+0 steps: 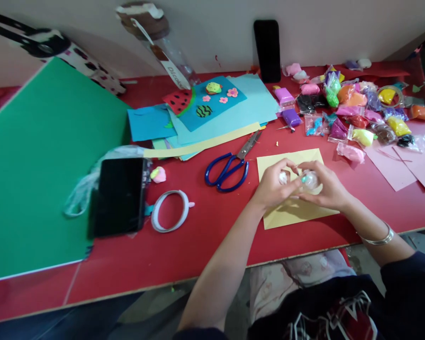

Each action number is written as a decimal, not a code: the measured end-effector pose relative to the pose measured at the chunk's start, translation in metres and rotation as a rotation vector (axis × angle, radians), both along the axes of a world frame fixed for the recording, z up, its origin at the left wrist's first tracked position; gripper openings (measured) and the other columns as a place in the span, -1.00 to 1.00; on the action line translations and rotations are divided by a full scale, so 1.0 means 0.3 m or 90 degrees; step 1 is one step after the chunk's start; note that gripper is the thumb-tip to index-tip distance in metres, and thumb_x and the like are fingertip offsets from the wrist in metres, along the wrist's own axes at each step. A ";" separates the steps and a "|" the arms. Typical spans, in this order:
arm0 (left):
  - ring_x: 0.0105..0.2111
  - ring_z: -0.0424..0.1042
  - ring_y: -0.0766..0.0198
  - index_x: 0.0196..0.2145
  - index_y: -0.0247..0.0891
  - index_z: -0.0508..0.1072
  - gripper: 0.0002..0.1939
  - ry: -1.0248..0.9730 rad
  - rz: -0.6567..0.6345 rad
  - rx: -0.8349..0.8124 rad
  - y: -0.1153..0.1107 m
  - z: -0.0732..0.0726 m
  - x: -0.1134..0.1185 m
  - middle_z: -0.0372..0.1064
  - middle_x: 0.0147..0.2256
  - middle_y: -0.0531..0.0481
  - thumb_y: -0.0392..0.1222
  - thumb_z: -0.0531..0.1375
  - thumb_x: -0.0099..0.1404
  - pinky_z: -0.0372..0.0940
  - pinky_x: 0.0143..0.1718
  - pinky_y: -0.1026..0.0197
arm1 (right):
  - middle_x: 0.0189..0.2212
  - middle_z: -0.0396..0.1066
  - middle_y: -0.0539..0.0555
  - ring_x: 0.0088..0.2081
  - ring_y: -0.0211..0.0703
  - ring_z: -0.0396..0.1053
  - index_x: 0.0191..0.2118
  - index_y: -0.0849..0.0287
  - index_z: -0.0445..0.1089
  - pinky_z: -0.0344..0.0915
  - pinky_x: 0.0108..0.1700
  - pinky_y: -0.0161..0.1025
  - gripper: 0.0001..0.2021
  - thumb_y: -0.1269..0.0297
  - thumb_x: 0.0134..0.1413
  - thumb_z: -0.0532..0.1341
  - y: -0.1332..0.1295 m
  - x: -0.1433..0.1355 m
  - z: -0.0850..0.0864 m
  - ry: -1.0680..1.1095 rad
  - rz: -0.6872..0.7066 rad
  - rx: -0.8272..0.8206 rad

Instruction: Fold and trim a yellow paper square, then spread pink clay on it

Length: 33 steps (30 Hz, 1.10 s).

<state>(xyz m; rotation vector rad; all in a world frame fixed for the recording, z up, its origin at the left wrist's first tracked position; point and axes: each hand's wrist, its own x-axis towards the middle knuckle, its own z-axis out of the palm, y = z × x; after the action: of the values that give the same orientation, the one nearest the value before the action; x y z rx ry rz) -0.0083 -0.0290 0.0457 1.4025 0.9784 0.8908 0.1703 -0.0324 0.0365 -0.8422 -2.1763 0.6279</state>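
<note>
Both my hands are over a yellow paper sheet with crease lines. A small clear plastic packet with whitish stuff and a spot of teal lies in the curled fingers of my right hand. My left hand meets it from the left, its fingers closed on the packet's near side. A white bit shows between the left thumb and fingers; whether it belongs to the same packet I cannot tell. Left of the sheet lie blue-handled scissors, blades slightly apart.
Several bagged lumps of coloured clay crowd the back right, near pink paper sheets. A decorated blue card rests on stacked paper. A black phone leans on the wall. Leftward are a tape roll, a dark tablet and a green board.
</note>
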 end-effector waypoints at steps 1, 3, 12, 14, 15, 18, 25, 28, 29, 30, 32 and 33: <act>-0.62 0.08 0.41 -0.39 -0.20 0.28 -0.76 -0.041 0.027 -0.014 0.004 -0.006 -0.004 0.09 -0.58 0.19 -0.13 0.26 0.02 0.02 -0.58 0.32 | -0.17 0.42 0.16 -0.20 -0.04 0.40 0.01 0.11 0.24 0.38 -0.23 -0.14 -0.51 0.02 0.00 0.32 0.008 0.009 0.003 0.006 -0.043 0.007; -0.59 0.17 0.39 -0.32 -0.19 0.26 -0.75 -0.163 0.069 -0.057 0.019 -0.021 -0.018 0.18 -0.54 0.15 -0.12 0.22 0.05 0.13 -0.54 0.31 | -0.07 0.38 0.24 -0.12 0.05 0.39 0.11 0.14 0.19 0.38 -0.15 -0.03 -0.42 -0.01 0.02 0.29 0.047 0.037 0.013 0.002 -0.166 0.027; -0.09 0.50 0.19 0.00 -0.20 0.33 -0.60 0.062 0.231 0.369 0.021 -0.062 -0.018 0.48 -0.10 -0.09 -0.31 0.24 0.20 0.36 0.00 0.10 | 0.18 0.27 0.27 0.23 0.21 0.19 0.13 0.12 0.30 0.13 0.20 0.28 -0.41 -0.12 0.07 0.23 0.188 0.063 0.070 0.027 -0.260 -0.009; -0.05 0.48 0.18 0.02 -0.17 0.33 -0.61 0.144 0.253 0.505 0.005 -0.057 -0.006 0.50 -0.09 -0.08 -0.31 0.25 0.24 0.35 0.03 0.10 | -0.02 0.44 0.25 0.00 0.08 0.43 0.07 0.15 0.36 0.39 0.01 0.12 -0.42 -0.17 0.08 0.20 0.142 0.025 0.058 0.131 -0.076 -0.240; -0.03 0.48 0.17 0.01 -0.16 0.35 -0.63 0.175 0.257 0.553 -0.001 -0.055 -0.002 0.50 -0.09 -0.07 -0.31 0.24 0.25 0.35 0.03 0.10 | -0.08 0.48 0.23 -0.08 0.03 0.47 0.03 0.17 0.40 0.44 -0.06 0.05 -0.43 -0.18 0.08 0.19 0.119 0.007 0.048 0.174 0.011 -0.355; 0.02 0.45 0.14 0.04 -0.19 0.37 -0.61 0.211 0.217 0.578 -0.005 -0.052 0.001 0.48 -0.02 -0.13 -0.30 0.23 0.25 0.35 0.05 0.08 | -0.18 0.53 0.17 -0.20 -0.11 0.51 -0.10 0.20 0.48 0.48 -0.12 -0.11 -0.56 -0.06 0.04 0.28 0.079 -0.023 0.018 0.274 0.098 -0.522; -0.23 0.56 0.13 0.06 -0.31 0.45 -0.46 0.053 0.040 0.203 0.000 -0.040 -0.005 0.57 -0.21 -0.13 0.12 0.20 0.28 0.45 -0.22 0.21 | -0.47 0.49 0.04 -0.48 -0.33 0.41 -0.27 0.23 0.52 0.40 -0.39 -0.34 -0.62 0.01 -0.11 0.40 0.073 -0.010 0.012 0.299 0.043 -0.465; -0.39 0.55 0.21 -0.15 -0.29 0.57 -0.54 0.006 0.058 0.174 -0.007 -0.028 0.011 0.57 -0.41 -0.04 0.18 0.19 0.27 0.42 -0.34 0.28 | -0.58 0.43 0.01 -0.58 -0.35 0.37 -0.36 0.27 0.50 0.34 -0.49 -0.37 -0.64 0.03 -0.13 0.41 0.060 -0.013 0.024 0.281 -0.006 -0.451; -0.43 0.54 0.24 -0.24 -0.28 0.60 -0.56 -0.008 0.074 0.179 -0.008 -0.024 0.017 0.55 -0.45 -0.02 0.18 0.19 0.27 0.41 -0.38 0.30 | -0.60 0.43 0.01 -0.59 -0.34 0.38 -0.38 0.27 0.49 0.34 -0.50 -0.37 -0.65 0.04 -0.13 0.42 0.056 -0.016 0.029 0.283 -0.019 -0.451; -0.47 0.52 0.26 -0.31 -0.28 0.60 -0.57 -0.018 0.101 0.184 -0.009 -0.021 0.023 0.54 -0.49 -0.01 0.17 0.19 0.27 0.40 -0.42 0.31 | -0.61 0.43 0.02 -0.59 -0.33 0.39 -0.41 0.27 0.48 0.35 -0.51 -0.37 -0.67 0.06 -0.12 0.42 0.052 -0.019 0.034 0.288 -0.027 -0.454; -0.53 0.50 0.30 -0.42 -0.28 0.59 -0.58 -0.015 0.175 0.191 -0.005 -0.020 0.030 0.49 -0.57 0.02 0.15 0.19 0.28 0.37 -0.49 0.34 | -0.61 0.45 0.03 -0.60 -0.32 0.40 -0.44 0.27 0.48 0.36 -0.51 -0.36 -0.70 0.09 -0.12 0.42 0.050 -0.025 0.041 0.311 -0.036 -0.460; -0.55 0.49 0.30 -0.45 -0.28 0.58 -0.59 -0.008 0.212 0.191 -0.001 -0.022 0.031 0.49 -0.58 0.02 0.14 0.21 0.27 0.37 -0.51 0.34 | -0.61 0.46 0.04 -0.61 -0.32 0.39 -0.44 0.27 0.48 0.36 -0.52 -0.35 -0.71 0.11 -0.11 0.42 0.052 -0.027 0.042 0.324 -0.038 -0.463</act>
<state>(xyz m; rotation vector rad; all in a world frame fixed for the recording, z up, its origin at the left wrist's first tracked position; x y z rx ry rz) 0.0011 -0.0293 0.0392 1.5034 1.1227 1.3364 0.1623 -0.0169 0.0489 -0.9619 -1.4491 1.4680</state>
